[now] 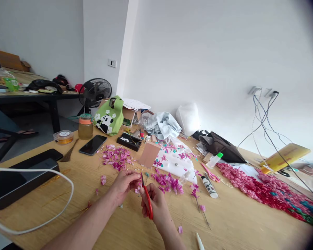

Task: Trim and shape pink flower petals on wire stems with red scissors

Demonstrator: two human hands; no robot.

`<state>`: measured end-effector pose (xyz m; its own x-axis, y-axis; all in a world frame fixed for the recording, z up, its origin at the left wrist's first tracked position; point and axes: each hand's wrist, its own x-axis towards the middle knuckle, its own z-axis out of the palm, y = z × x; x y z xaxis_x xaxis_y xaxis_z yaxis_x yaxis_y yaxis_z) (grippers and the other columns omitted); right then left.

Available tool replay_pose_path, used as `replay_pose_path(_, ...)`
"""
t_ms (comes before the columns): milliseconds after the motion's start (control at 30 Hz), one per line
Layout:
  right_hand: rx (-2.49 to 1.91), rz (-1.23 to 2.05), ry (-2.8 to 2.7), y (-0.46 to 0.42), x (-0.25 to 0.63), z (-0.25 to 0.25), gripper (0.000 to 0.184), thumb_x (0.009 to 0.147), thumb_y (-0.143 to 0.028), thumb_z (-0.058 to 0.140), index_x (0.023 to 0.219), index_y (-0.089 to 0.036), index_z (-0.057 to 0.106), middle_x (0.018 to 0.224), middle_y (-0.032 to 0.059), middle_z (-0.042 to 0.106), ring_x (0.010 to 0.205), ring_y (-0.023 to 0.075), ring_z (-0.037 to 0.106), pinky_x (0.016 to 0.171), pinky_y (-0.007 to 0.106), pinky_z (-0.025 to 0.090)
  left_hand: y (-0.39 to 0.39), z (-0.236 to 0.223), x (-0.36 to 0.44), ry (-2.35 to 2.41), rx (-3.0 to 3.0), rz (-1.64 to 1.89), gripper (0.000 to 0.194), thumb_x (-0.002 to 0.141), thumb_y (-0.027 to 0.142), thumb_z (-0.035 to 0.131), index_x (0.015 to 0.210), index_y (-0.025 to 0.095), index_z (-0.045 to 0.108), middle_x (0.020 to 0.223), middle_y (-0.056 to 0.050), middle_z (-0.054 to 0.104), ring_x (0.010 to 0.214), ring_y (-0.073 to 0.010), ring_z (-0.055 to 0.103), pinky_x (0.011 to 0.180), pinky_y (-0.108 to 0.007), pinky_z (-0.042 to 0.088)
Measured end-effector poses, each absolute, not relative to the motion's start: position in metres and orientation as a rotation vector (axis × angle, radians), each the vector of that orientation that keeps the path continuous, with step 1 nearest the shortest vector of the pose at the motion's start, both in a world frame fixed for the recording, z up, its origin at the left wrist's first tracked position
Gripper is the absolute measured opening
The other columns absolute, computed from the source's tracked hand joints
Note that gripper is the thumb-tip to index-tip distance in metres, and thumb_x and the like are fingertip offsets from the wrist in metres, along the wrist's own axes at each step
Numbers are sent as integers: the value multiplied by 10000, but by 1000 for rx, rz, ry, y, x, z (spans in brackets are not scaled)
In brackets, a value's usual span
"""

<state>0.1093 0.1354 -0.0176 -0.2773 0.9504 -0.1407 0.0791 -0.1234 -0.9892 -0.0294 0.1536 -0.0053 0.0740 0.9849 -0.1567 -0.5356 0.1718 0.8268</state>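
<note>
In the middle of the table, my right hand (156,200) is closed around a pair of red-handled scissors (148,203), their blades pointing up and away from me. Close beside the blades, my left hand (125,185) is closed in a pinch on a small pink-purple petal (137,190), partly hidden by the fingers. Just beyond my hands lies a pile of loose magenta petals (117,157). A second heap of magenta petals (169,183) is right of the scissors. Finished-looking purple flowers on thin stems (195,189) lie farther right.
A phone (93,144), a jar of liquid (85,127) and a black box (23,180) with a white cable stand left. Behind are a black tray (129,141), a pink card (150,155) and a green panda bag (109,118). A glue bottle (209,186) and pink scissors (211,173) lie right.
</note>
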Motion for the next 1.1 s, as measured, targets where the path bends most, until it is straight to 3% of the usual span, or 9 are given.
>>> replay_pose_path(1100, -1189, 1523, -1500, 136, 119, -8, 536, 661, -647, 701, 717, -194, 420, 466, -68, 521, 310, 76, 447, 287, 151, 289, 155, 0, -36, 799, 721, 1291, 153, 592, 237, 765, 621, 114, 678, 554, -22, 623, 504, -104, 527, 526, -223, 399)
